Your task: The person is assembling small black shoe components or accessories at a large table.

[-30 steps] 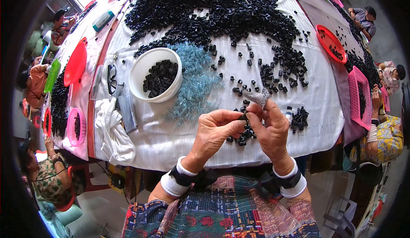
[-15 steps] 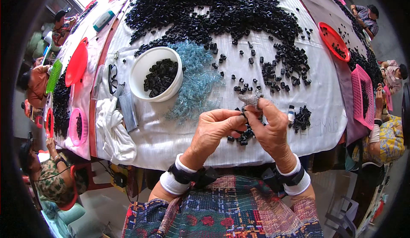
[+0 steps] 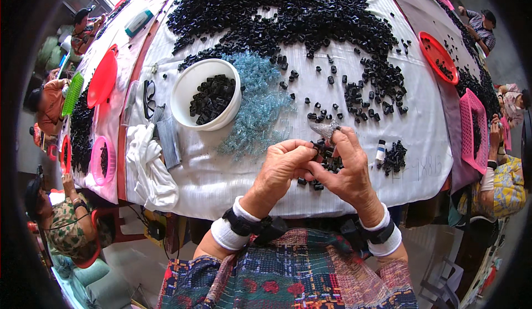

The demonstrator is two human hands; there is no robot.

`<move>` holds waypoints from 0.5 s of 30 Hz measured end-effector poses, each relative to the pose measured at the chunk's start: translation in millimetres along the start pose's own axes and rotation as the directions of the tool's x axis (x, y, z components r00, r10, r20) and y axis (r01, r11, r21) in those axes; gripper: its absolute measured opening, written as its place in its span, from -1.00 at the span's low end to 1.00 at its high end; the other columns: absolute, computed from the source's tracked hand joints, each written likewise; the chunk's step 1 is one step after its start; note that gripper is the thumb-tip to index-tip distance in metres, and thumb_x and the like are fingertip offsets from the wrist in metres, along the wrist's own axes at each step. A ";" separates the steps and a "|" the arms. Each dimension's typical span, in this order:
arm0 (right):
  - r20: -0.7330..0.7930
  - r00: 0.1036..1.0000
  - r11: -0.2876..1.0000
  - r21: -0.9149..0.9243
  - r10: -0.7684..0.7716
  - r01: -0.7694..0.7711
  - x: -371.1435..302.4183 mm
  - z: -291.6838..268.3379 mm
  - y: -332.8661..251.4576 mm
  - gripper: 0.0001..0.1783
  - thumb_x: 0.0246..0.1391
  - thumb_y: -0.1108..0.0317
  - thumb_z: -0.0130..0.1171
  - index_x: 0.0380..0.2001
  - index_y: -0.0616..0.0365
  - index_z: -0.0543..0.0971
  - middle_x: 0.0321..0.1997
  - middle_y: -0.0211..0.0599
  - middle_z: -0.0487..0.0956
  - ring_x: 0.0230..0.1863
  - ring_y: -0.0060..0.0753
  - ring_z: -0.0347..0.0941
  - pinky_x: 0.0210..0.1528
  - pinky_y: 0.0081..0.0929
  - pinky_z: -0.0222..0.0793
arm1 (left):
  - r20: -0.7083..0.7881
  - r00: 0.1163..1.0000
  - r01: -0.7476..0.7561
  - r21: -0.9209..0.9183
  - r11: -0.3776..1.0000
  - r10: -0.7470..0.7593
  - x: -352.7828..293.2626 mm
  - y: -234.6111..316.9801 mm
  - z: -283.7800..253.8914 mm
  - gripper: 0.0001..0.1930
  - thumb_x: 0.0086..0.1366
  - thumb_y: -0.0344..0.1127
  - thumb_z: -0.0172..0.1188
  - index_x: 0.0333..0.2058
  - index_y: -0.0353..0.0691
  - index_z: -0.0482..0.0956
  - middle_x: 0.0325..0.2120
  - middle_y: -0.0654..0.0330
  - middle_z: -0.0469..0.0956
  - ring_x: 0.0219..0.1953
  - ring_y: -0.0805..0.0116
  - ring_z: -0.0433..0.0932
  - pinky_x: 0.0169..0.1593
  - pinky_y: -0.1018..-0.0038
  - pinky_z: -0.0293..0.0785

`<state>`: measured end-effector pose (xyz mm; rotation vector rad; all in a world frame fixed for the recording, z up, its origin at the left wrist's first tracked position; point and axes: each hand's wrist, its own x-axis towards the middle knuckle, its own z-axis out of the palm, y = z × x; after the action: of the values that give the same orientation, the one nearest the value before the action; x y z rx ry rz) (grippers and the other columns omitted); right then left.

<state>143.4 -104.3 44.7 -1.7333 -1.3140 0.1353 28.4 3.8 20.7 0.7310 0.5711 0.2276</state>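
Note:
My left hand [image 3: 277, 170] is closed in a pinch on a small black plastic part [image 3: 317, 144], mostly hidden by the fingers. Close against it, my right hand [image 3: 350, 170] grips a grey, tapered, rough-looking thing [image 3: 323, 128] that sticks out past the index finger; its exact kind cannot be told. Under and behind the hands lie several loose black parts [image 3: 332, 164]. A white bowl [image 3: 178, 107] with black parts in it stands to the left, beside a heap of clear bluish small pieces [image 3: 257, 109].
A large heap of black parts [image 3: 266, 18] covers the far table. Right of my hands are a small white bottle [image 3: 380, 151] and a little black pile [image 3: 395, 158]. White cloth [image 3: 147, 170] and glasses [image 3: 149, 99] lie left. Other people sit along both sides with red and pink trays.
Both hands stay together over the table, and the thumbs and fingertips have shifted slightly. The grey thing remains in my right hand. The whole view has moved a little.

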 end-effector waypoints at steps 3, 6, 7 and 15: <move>0.047 0.998 0.998 -0.023 -0.051 0.052 -0.3 1.8 3.7 -0.55 -0.31 0.41 0.31 -0.29 0.34 0.40 -0.27 0.01 0.37 -0.28 0.00 0.35 -0.27 -0.27 0.34 | -0.001 1.000 -0.012 0.003 1.000 0.012 1.0 -1.7 -1.1 -0.85 0.14 -0.40 0.15 -0.32 -0.34 0.51 -0.47 0.18 0.54 -0.45 0.46 0.54 -0.37 0.59 0.50; 0.043 0.993 0.989 -0.088 -0.114 0.117 -4.0 7.3 4.4 -0.53 -0.31 0.37 0.34 -0.30 0.34 0.41 -0.32 -0.02 0.37 -0.30 -0.01 0.34 -0.26 -0.27 0.33 | 0.001 1.000 -0.021 0.008 1.000 0.021 1.0 -1.5 0.1 -0.86 0.14 -0.41 0.14 -0.33 -0.34 0.52 -0.46 0.18 0.55 -0.44 0.47 0.54 -0.35 0.57 0.50; 0.035 0.991 0.984 -0.118 -0.130 0.133 -4.5 8.8 3.5 -0.54 -0.30 0.36 0.34 -0.30 0.33 0.41 -0.34 -0.03 0.38 -0.31 -0.02 0.34 -0.27 -0.27 0.33 | 0.000 1.000 -0.024 0.008 1.000 0.024 0.9 -2.2 0.2 -0.86 0.14 -0.41 0.14 -0.33 -0.34 0.52 -0.46 0.18 0.55 -0.44 0.47 0.54 -0.35 0.57 0.50; 0.053 0.983 0.952 -0.245 -0.174 0.182 -4.6 9.6 -0.4 -0.62 -0.30 0.38 0.31 -0.38 0.29 0.42 -0.44 -0.14 0.39 -0.36 -0.10 0.35 -0.32 -0.30 0.34 | -0.035 0.998 -0.044 0.084 0.995 0.047 0.2 -6.6 -5.0 -0.84 0.13 -0.35 0.19 -0.35 -0.32 0.57 -0.49 0.22 0.57 -0.54 0.56 0.50 -0.45 0.67 0.46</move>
<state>135.7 -102.3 37.6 -1.8145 -1.5566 -0.1124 25.7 1.8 13.2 0.8230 0.6018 0.2612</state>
